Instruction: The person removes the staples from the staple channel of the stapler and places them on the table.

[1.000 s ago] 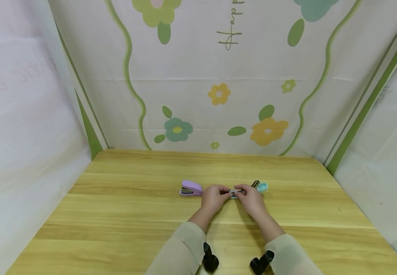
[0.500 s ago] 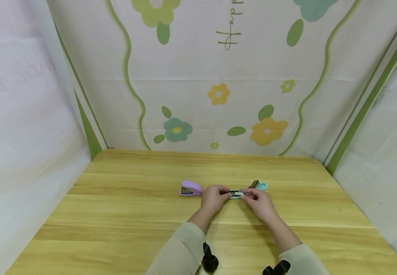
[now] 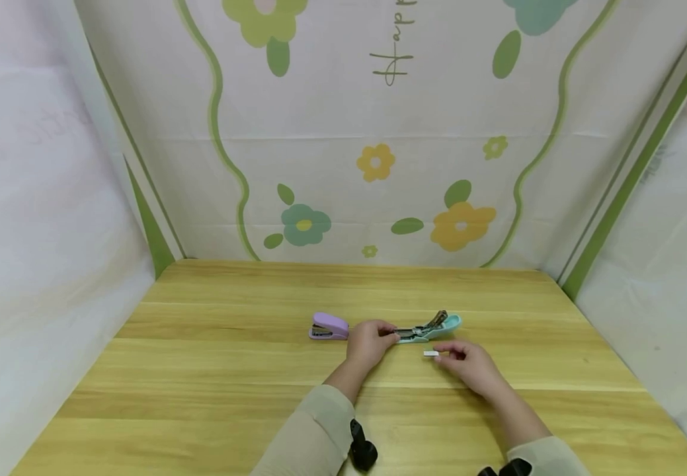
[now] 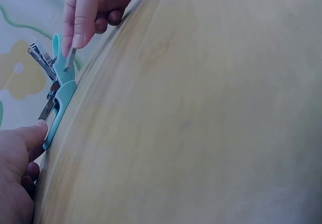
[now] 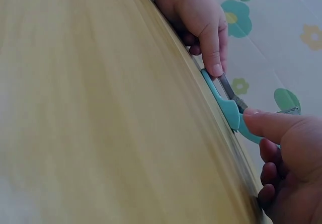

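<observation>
A mint-green stapler (image 3: 451, 323) lies unfolded on the table, its top swung back to the right and its metal magazine tilted up. My left hand (image 3: 369, 345) pinches the front end of its base between thumb and fingers. Just in front of the stapler, my right hand (image 3: 473, 367) holds a short silvery strip of staples (image 3: 430, 354) by one end, between thumb and fingertips. In the left wrist view this strip (image 4: 70, 59) overlaps the stapler's raised part. The right thumb hides part of the stapler in the right wrist view.
A purple stapler (image 3: 330, 325) sits just left of my left hand, its mouth facing left. The wooden table (image 3: 200, 370) reaches back to a flower-printed cloth wall (image 3: 319, 119). White cloth panels stand at both sides.
My right hand has drawn away from the mint-green stapler, rightward and toward me, bringing the strip of staples out from its base. The left hand stays on the stapler's front end.
</observation>
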The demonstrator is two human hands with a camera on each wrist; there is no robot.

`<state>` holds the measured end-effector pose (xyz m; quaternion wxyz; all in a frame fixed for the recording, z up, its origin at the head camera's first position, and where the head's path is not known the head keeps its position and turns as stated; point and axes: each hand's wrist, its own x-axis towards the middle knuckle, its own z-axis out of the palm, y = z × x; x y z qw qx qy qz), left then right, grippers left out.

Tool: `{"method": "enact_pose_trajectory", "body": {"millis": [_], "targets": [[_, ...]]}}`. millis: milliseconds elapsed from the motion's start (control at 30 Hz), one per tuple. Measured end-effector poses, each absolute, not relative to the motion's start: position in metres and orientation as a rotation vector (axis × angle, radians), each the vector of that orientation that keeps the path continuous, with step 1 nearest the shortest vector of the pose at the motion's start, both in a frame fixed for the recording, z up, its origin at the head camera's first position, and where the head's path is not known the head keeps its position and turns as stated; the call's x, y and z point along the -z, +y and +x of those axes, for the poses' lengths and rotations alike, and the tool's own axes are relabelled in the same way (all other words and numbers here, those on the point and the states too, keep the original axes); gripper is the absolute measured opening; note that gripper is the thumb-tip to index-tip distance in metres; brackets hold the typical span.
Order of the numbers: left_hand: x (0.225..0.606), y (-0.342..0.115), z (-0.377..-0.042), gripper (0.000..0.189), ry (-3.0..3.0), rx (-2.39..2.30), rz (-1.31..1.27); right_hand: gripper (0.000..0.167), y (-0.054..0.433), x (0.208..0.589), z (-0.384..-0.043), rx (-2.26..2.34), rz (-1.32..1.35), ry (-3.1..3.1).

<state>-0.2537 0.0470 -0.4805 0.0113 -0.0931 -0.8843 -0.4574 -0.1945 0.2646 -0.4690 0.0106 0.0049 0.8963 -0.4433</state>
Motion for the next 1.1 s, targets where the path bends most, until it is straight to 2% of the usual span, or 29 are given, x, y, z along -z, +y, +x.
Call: {"method": "enact_pose_trajectory", "body": {"millis": [600, 967, 1100], "targets": [[0.4804, 0.0473, -0.2537, 0.013, -2.747, 1.416, -0.298, 0.019, 0.2643, 0.4654, -0.1926, 1.185, 0.001, 2.846], [0.4823, 0.0474, -0.2545, 0.014, -2.739, 1.436, -0.293, 0.028, 0.2673, 0.4671, -0.195, 1.17, -0.006, 2.827], [0.4823, 0.0468, -0.2547, 0.022, -2.741, 1.463, -0.309, 0.033, 0.2679, 0.4635, -0.1961, 1.21, 0.021, 2.818]]}}
